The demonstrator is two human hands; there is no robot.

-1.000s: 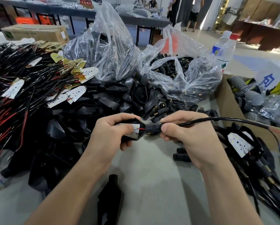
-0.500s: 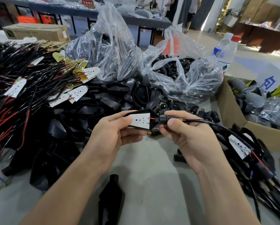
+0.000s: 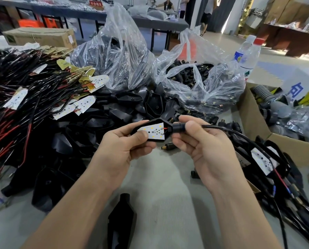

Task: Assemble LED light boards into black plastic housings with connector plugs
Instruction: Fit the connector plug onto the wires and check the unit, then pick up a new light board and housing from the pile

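Head view.

1. My left hand (image 3: pixel 121 146) grips a black housing (image 3: pixel 151 121) at the centre of the view. The thumb lies across the left end of the white light board (image 3: pixel 154 130) seated inside it, and the fingers curl underneath, mostly hidden.
2. My right hand (image 3: pixel 204 146) pinches the black plug (image 3: pixel 179 127) between thumb and forefinger at the housing's 3 o'clock tip. A short red wire (image 3: pixel 165 129) shows between board and plug. Whether the plug is fully seated I cannot tell.
3. The cable (image 3: pixel 221 129) leaves the plug toward 3 o'clock and disappears among finished units (image 3: pixel 265 160) at 4 o'clock.
4. A loose brass-tipped plug (image 3: pixel 168 146) lies on the grey table (image 3: pixel 168 186) just below the housing, partly hidden between the hands.
5. At 9 o'clock, a heap of wired boards (image 3: pixel 24 97) is cut off by the left edge. Empty housings (image 3: pixel 114 112) are piled at 11 o'clock.
6. Two clear bags stand at 12 o'clock (image 3: pixel 117 56) and 1 o'clock (image 3: pixel 204 78). Glare blurs the contents of the first.
7. At 6 o'clock, a black part (image 3: pixel 122 221) is cut off by the bottom edge.
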